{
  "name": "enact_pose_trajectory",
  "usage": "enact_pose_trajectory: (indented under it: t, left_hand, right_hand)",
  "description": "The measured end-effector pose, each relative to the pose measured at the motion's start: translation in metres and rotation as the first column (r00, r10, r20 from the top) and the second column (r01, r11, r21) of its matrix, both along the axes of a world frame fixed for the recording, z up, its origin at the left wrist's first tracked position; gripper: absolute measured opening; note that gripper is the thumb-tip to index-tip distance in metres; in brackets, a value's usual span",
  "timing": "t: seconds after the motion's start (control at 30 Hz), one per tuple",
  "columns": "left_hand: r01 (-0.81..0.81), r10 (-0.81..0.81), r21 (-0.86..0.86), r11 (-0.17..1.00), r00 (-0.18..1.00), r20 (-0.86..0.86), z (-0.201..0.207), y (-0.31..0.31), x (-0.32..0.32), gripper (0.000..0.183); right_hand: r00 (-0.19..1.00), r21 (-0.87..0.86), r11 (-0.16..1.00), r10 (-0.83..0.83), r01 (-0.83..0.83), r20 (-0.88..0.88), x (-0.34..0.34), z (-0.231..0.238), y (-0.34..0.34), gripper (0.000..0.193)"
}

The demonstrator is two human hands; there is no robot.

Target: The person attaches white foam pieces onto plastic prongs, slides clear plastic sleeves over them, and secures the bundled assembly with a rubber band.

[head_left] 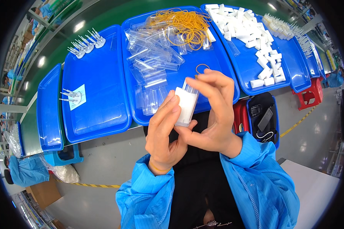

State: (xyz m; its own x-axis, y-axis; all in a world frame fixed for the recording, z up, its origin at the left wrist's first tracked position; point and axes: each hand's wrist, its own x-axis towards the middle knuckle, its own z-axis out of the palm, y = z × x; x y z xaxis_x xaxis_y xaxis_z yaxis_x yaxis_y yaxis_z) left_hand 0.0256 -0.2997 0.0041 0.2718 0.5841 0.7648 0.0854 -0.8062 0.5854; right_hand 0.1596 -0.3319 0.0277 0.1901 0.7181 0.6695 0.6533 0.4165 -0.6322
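Above the near edge of the middle tray, both hands hold a white block (186, 107) partly inside a clear plastic sleeve (190, 87). My left hand (162, 131) grips its left side, with fingertips on the white face. At its lower end is my right hand's thumb, while the index fingertip of my right hand (216, 114) touches the sleeve's top. A loop of orange rubber band (202, 65) shows by the right fingertips; how it is held is partly hidden.
The middle blue tray (210, 89) holds clear sleeves (151, 57) and a heap of rubber bands (183, 24). White blocks (256, 42) fill the tray on the right. Grey-white pronged parts (75, 97) lie in the left tray. A red stool (307, 95) stands at right.
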Motion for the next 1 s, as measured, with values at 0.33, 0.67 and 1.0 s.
enact_pose_trajectory:
  t: [0.33,0.67,1.0]
  left_hand:
    - [0.059,-0.036,-0.12,0.991,0.982,0.187,-0.002,-0.003,-0.003,0.05]
    - [0.278,-0.225,-0.192,0.941,0.94,0.259,0.003,-0.002,-0.016,0.048]
    - [0.478,-0.359,-0.342,0.809,0.863,0.356,0.01,-0.004,-0.019,0.048]
  right_hand:
    - [0.995,0.065,0.996,0.062,-0.067,0.077,0.013,-0.008,-0.001,0.074]
    - [0.972,0.288,0.932,0.184,-0.219,0.146,0.033,0.005,0.004,0.045]
    - [0.955,0.336,0.903,0.203,-0.269,0.218,0.038,0.014,0.0,0.038]
